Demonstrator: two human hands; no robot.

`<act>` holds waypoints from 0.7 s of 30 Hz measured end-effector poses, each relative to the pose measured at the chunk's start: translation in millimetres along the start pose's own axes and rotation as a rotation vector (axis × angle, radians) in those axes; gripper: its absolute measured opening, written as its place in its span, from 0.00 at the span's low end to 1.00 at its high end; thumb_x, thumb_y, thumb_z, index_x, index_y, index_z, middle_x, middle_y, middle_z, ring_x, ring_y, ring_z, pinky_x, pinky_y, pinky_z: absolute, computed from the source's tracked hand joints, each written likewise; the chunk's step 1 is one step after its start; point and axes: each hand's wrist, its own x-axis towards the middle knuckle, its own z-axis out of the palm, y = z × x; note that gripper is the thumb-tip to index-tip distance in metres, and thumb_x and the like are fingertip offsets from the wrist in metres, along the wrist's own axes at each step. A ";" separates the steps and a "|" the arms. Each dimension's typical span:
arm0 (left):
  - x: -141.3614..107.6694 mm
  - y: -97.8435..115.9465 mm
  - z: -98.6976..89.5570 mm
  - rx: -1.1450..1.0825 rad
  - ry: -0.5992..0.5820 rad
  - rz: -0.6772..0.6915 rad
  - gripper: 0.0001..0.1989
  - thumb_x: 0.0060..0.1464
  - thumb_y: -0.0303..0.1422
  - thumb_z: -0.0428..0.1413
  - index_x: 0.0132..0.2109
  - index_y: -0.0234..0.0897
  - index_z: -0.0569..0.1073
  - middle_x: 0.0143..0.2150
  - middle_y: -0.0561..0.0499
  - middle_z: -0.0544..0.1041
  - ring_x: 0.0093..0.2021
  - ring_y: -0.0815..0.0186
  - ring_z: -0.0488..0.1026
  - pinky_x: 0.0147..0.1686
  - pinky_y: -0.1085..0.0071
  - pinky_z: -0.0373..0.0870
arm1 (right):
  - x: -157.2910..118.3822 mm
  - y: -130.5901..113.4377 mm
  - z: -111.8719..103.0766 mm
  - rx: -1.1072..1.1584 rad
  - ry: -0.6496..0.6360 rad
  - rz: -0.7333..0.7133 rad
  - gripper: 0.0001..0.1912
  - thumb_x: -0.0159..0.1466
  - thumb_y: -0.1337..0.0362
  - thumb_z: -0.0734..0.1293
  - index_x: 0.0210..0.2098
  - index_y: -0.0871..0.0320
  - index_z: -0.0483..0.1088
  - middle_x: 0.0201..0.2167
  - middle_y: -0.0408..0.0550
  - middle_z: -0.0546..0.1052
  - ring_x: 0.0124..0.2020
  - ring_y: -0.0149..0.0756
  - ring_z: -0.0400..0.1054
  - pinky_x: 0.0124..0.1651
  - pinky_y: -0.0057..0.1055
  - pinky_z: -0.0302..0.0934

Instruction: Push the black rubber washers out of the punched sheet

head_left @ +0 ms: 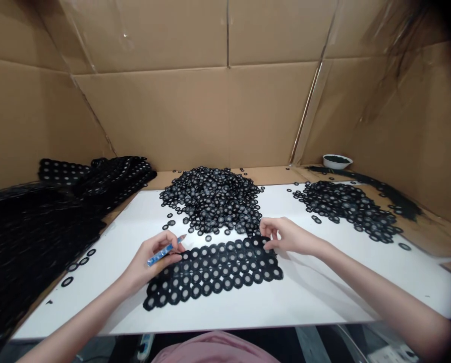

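Note:
A flat black panel of joined rings with pale round centres (218,269) lies on the white board in front of me. My left hand (158,254) is closed around a blue pencil (164,253), its sharpened tip pointing up and to the right. The fingertips of that hand also rest on the panel's far left edge. At the panel's far right corner, my right hand (280,235) is pinched on the edge, fingers curled. Just beyond both hands rises a heap of loose black rings (216,199).
A second ring pile (348,206) spreads at the right. Behind it stand a white bowl (337,161) with dark contents and a bundle of dark strands (384,189). Black netting and folded ring fabric (112,176) cover the left side. Cardboard walls (195,116) enclose the white board (316,307).

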 end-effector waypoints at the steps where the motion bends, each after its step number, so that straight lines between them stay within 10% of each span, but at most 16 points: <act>1: 2.0 0.4 -6.5 0.014 0.006 0.001 0.10 0.53 0.34 0.57 0.35 0.36 0.63 0.37 0.48 0.76 0.41 0.63 0.73 0.44 0.67 0.67 | 0.9 -4.0 0.7 0.026 -0.015 -0.002 0.10 0.51 0.72 0.69 0.28 0.58 0.63 0.27 0.40 0.69 0.28 0.31 0.63 0.30 0.25 0.53; 7: 12.2 -6.5 -38.1 0.119 -0.123 -0.030 0.10 0.52 0.37 0.58 0.36 0.35 0.67 0.38 0.48 0.76 0.41 0.62 0.73 0.43 0.68 0.67 | 16.1 -14.8 13.0 0.071 -0.098 -0.053 0.13 0.47 0.70 0.74 0.30 0.58 0.68 0.23 0.38 0.68 0.26 0.30 0.62 0.27 0.23 0.51; 11: 15.6 -1.1 -38.0 0.204 0.023 -0.015 0.11 0.52 0.39 0.57 0.33 0.35 0.68 0.32 0.51 0.74 0.34 0.66 0.71 0.35 0.73 0.66 | 27.9 -8.7 20.0 0.065 -0.105 -0.096 0.13 0.45 0.70 0.75 0.28 0.59 0.70 0.24 0.39 0.69 0.27 0.30 0.63 0.27 0.23 0.52; 16: 32.1 24.2 -12.3 0.150 0.066 0.058 0.17 0.55 0.41 0.53 0.25 0.33 0.67 0.22 0.54 0.67 0.25 0.71 0.63 0.26 0.77 0.59 | 33.4 -0.1 23.4 0.122 -0.093 -0.123 0.13 0.42 0.73 0.75 0.26 0.59 0.71 0.24 0.39 0.70 0.27 0.29 0.63 0.27 0.23 0.53; 21: 60.0 46.6 38.2 -0.040 -0.186 0.064 0.12 0.54 0.39 0.55 0.40 0.34 0.71 0.22 0.56 0.66 0.22 0.74 0.61 0.23 0.78 0.55 | 30.9 10.3 26.5 0.206 -0.069 -0.154 0.07 0.49 0.74 0.71 0.28 0.60 0.72 0.26 0.41 0.73 0.27 0.29 0.63 0.29 0.23 0.56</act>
